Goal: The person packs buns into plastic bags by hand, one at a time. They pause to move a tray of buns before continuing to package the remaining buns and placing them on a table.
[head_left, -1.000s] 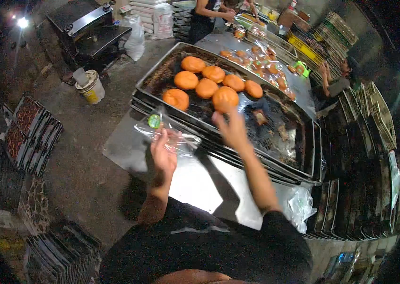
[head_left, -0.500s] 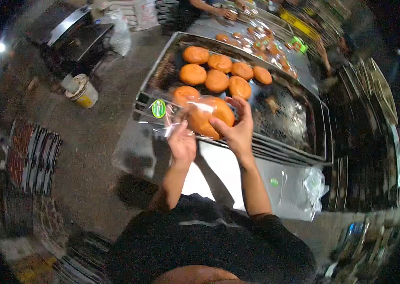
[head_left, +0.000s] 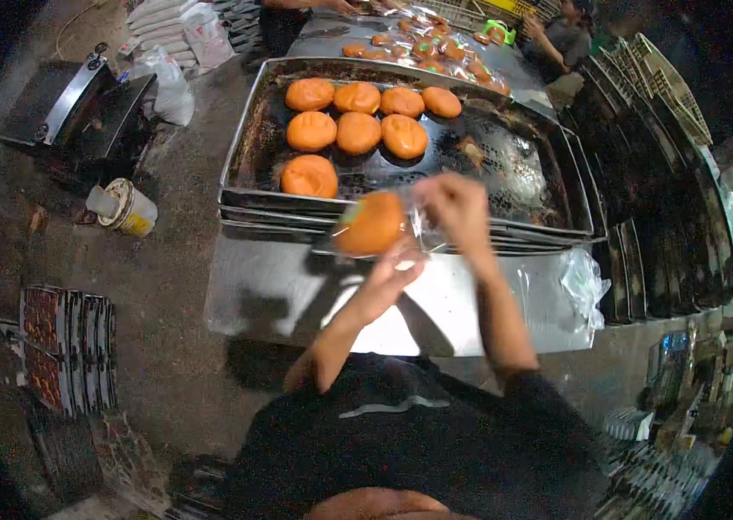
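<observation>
A round, golden-brown bun (head_left: 370, 227) sits inside a clear plastic bag (head_left: 419, 227), held in front of the tray's near edge. My left hand (head_left: 391, 279) is closed on the bagged bun from below. At the bag's right end my right hand (head_left: 460, 212), smeared by motion, has its fingers bent together on the loose plastic. Green from the label shows faintly at the bag's left side. Just beyond, several unwrapped buns (head_left: 359, 133) lie on the left part of a dark, scorched baking tray (head_left: 522, 227).
More trays are stacked under this one on a metal table (head_left: 245, 299). Clear plastic bags (head_left: 585, 286) lie at its right. Bagged buns (head_left: 436, 50) cover the far table, with people beside it. A tray rack (head_left: 670, 208) stands right, a bucket (head_left: 131, 210) left.
The bun has gone deeper into the bag. My right hand has moved off the bun to the bag's right end, while my left has shifted under the bun. The view has tilted.
</observation>
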### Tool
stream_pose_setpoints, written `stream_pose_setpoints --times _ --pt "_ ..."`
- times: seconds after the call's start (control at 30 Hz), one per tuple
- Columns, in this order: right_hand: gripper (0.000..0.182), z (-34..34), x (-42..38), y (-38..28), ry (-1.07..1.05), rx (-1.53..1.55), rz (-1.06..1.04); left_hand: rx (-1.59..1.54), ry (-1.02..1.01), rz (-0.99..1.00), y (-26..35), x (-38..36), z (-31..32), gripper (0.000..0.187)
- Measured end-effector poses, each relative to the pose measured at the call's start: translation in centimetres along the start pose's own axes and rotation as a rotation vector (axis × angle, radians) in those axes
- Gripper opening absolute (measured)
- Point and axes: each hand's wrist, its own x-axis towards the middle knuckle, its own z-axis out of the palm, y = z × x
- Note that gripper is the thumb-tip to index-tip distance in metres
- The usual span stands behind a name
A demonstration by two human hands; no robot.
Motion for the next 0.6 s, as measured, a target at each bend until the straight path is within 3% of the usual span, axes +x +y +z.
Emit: stream_pose_setpoints --times 0.03,0.07,0.1,0.13,0.2,0.23,0.27,0.3,0.33,0.37,0.4,0.43,0.47,0.5,0.53,0.57,0.6 --pt "0.019 -1.6 2.5 -1.4 0.097 -0.236 -0.192 -0.067 -0.124 -0.034 -0.8 -0.4 0.6 0.039" --pt "0.014 -2.4 5.4 -1.4 0.165 -0.301 -0.125 -0.13 -0.25 -0.066 -1.5 -0.9 1.2 0.041" --pt "0.016 -2.4 8.5 -1.9 0.328 -0.205 -0.252 -0.076 -0.3 -0.035 -1.2 -1.4 1.8 0.043" --pt "0.021 -1.6 9.3 -5.7 0.296 0.039 -0.168 -0.046 -0.293 -0.006 -1.3 -1.9 2.2 0.041" --pt "0.026 0.9 10.4 -3.8 0.394 -0.458 -0.626 -0.128 -0.21 -0.006 -2.7 -2.2 1.8 0.041" --pt "0.033 3.1 9.6 -2.7 0.179 -0.226 -0.502 -0.061 -0.156 0.001 -3.7 -2.1 1.0 0.039" --pt "0.036 5.6 7.7 -1.3 0.141 -0.067 -0.552 -0.05 -0.077 -0.017 -3.8 -2.2 0.6 0.036" --pt "0.036 5.2 3.3 -3.3 -0.061 -0.079 -0.451 0.036 -0.034 0.006 -6.1 -1.5 -0.7 0.032" --pt "0.035 5.9 0.2 -1.7 -0.156 -0.038 -0.377 0.091 0.139 -0.142 -5.7 -2.0 -0.5 0.025" --pt "0.033 4.6 -2.4 -0.8 -0.43 -0.015 -0.233 0.301 0.113 -0.031 -7.7 -1.5 -1.7 0.023" --pt "0.029 2.9 -4.8 1.0 -0.509 0.12 -0.259 0.374 0.296 0.115 -10.2 -1.0 -1.0 0.024" --pt "0.025 0.1 -7.0 1.8 -0.626 0.248 -0.226 0.377 0.267 0.098 -11.2 -0.7 0.0 0.024" --pt "0.026 -4.6 -8.7 0.3 -0.87 0.355 0.095 0.309 0.289 -0.058 -12.0 -0.4 1.1 0.025" --pt "0.03 -7.4 -11.0 1.5 -0.901 0.547 0.139 0.244 0.315 -0.203 -12.9 0.2 2.2 0.027" --pt "0.037 -11.4 -12.4 2.1 -0.99 0.607 0.253 0.585 0.229 0.017 -15.9 1.1 2.8 0.025" --pt "0.042 -14.5 -14.6 3.2 -0.953 0.962 0.467 0.724 0.106 0.066 -17.5 2.4 4.8 0.024" --pt "0.042 -16.6 -17.3 6.2 -0.864 1.228 0.54 0.86 -0.02 0.116 -18.7 4.0 7.3 0.023"
